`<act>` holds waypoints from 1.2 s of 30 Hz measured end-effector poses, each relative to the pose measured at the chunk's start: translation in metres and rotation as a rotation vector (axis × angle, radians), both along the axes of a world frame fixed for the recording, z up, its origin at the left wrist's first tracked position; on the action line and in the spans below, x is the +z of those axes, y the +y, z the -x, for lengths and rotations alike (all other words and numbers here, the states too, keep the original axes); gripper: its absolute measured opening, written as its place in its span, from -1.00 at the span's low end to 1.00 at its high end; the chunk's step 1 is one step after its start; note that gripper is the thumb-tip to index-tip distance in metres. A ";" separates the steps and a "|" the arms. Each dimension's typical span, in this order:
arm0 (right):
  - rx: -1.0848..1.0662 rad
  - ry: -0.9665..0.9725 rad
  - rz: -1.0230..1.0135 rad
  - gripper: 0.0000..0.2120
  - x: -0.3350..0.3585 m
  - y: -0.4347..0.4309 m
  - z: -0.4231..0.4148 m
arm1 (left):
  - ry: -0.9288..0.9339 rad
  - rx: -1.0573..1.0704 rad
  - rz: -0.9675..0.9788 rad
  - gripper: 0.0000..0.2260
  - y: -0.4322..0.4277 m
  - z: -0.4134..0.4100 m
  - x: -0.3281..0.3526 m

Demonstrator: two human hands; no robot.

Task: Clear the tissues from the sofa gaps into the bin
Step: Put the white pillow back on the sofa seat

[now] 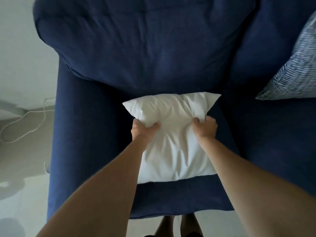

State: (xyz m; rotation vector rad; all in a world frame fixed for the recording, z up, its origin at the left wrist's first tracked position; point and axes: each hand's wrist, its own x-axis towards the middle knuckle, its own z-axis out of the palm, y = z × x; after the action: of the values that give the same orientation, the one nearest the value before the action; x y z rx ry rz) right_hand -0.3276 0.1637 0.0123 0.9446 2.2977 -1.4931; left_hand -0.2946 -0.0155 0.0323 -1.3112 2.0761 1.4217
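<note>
A dark blue sofa (95, 134) fills most of the view, seen from above its seat. A plain white pillow (172, 147) lies over the seat cushion in front of the backrest. My left hand (142, 130) grips the pillow's left side and my right hand (205, 129) grips its right side, both bunching the fabric near the far end. No tissues and no bin are visible. The gap between seat and backrest is partly covered by the pillow.
A blue-and-white patterned cushion (294, 71) leans at the right on the neighbouring seat. The sofa's left armrest (73, 117) borders a pale floor with a white cable (22, 125). My legs (177, 224) stand at the seat's front edge.
</note>
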 end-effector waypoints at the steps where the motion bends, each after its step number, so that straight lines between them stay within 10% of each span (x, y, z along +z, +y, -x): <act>1: 0.009 0.036 -0.004 -0.79 0.004 -0.003 0.004 | 0.049 0.000 0.042 -0.40 -0.002 0.005 0.005; 13: 0.059 0.322 0.012 -0.72 0.041 -0.016 0.056 | 0.248 0.197 0.113 -0.58 -0.007 0.056 0.034; 18: 0.154 0.239 0.095 -0.47 0.036 -0.013 0.064 | 0.256 0.129 0.107 -0.27 -0.004 0.064 0.033; 28: 0.639 0.581 -0.591 -0.32 0.057 -0.012 0.126 | 0.245 -0.305 0.299 -0.09 -0.020 0.118 0.032; 36: 0.878 0.354 -0.636 -0.34 0.046 -0.016 0.142 | 0.251 -0.492 0.328 -0.02 -0.032 0.149 0.026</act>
State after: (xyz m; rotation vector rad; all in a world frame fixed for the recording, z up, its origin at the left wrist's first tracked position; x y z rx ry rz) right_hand -0.4700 0.1475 0.0587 -0.3104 2.8950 -0.5883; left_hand -0.4431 -0.0471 0.0578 -0.6562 2.6455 1.1022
